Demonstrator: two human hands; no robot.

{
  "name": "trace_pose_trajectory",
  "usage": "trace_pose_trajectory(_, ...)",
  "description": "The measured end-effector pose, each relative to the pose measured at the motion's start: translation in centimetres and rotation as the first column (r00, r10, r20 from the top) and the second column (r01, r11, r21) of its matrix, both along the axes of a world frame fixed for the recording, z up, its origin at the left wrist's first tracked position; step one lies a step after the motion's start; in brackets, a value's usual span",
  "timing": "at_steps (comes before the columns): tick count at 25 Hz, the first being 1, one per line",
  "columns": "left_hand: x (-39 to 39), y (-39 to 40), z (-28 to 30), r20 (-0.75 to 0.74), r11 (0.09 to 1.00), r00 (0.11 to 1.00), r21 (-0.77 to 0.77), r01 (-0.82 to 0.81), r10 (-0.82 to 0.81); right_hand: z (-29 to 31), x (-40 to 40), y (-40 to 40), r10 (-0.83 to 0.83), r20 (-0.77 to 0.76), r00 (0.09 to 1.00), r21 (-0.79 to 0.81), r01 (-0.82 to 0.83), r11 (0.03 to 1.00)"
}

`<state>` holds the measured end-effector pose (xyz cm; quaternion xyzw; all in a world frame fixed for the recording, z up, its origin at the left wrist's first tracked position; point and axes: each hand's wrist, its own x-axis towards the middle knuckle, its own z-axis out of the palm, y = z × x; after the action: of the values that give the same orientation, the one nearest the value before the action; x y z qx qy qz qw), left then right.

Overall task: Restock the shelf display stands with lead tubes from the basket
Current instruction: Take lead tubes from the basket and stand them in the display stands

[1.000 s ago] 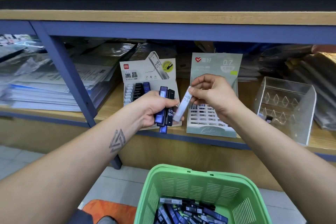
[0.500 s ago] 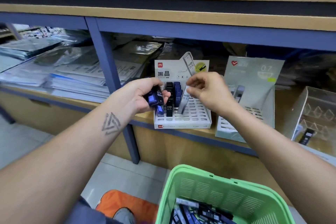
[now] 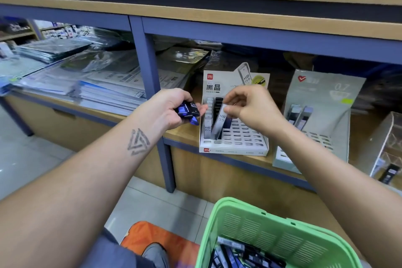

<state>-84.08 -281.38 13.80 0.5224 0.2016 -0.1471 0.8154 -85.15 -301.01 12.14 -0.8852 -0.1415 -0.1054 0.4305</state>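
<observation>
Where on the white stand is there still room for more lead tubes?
The white display stand has bare slots across its front rows and right side, right of the right hand's clear tube. Its back-left corner is crowded with standing tubes. The left hand holds more tubes.

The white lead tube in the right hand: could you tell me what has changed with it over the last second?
The right hand carried the white lead tube from mid-air down into the white display stand, grip unchanged. The left hand still holds its dark tubes.
</observation>
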Motion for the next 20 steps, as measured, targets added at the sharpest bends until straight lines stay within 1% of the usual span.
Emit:
trace_pose_trajectory(5,-0.2,0.5,-0.1,0.007,1.0,1.0,0.017,-0.01,0.01,-2.7,-0.8,2.2,0.008,0.136,0.991,-0.132,0.01,0.991)
trace_pose_trajectory(9,-0.3,0.8,-0.2,0.016,1.0,1.0,0.017,-0.002,0.002,-3.7,-0.6,2.6,0.032,0.139,0.99,-0.181,-0.006,0.983)
trace_pose_trajectory(10,-0.4,0.9,-0.1,0.029,1.0,1.0,0.01,-0.001,0.001,-3.8,-0.7,2.7,0.056,0.16,0.985,-0.217,-0.02,0.976)
trace_pose_trajectory(13,-0.5,0.9,0.2,0.089,1.0,0.996,-0.02,0.006,-0.004,-3.9,-0.9,2.9,0.125,0.255,0.959,-0.407,-0.012,0.914)
trace_pose_trajectory(15,-0.6,0.6,0.4,0.136,0.998,0.99,-0.037,0.04,-0.035,-3.8,-1.0,2.6,0.125,0.251,0.96,-0.449,0.002,0.894)
trace_pose_trajectory(17,-0.9,0.0,0.6,0.168,0.993,0.981,-0.054,0.109,-0.099,-3.3,-1.1,1.9,0.096,0.225,0.97,-0.398,0.002,0.918)
trace_pose_trajectory(18,-1.1,-0.5,0.6,0.181,0.987,0.974,-0.053,0.149,-0.138,-2.9,-1.2,1.3,0.051,0.204,0.978,-0.334,0.021,0.942)
trace_pose_trajectory(19,-1.3,-1.0,0.5,0.195,0.981,0.965,-0.044,0.187,-0.175,-2.4,-1.3,0.7,-0.011,0.167,0.986,-0.238,0.051,0.97)
trace_pose_trajectory(20,-1.4,-1.6,0.3,0.209,0.975,0.955,-0.026,0.219,-0.209,-1.8,-1.5,-0.1,-0.07,0.105,0.992,-0.106,0.081,0.991)
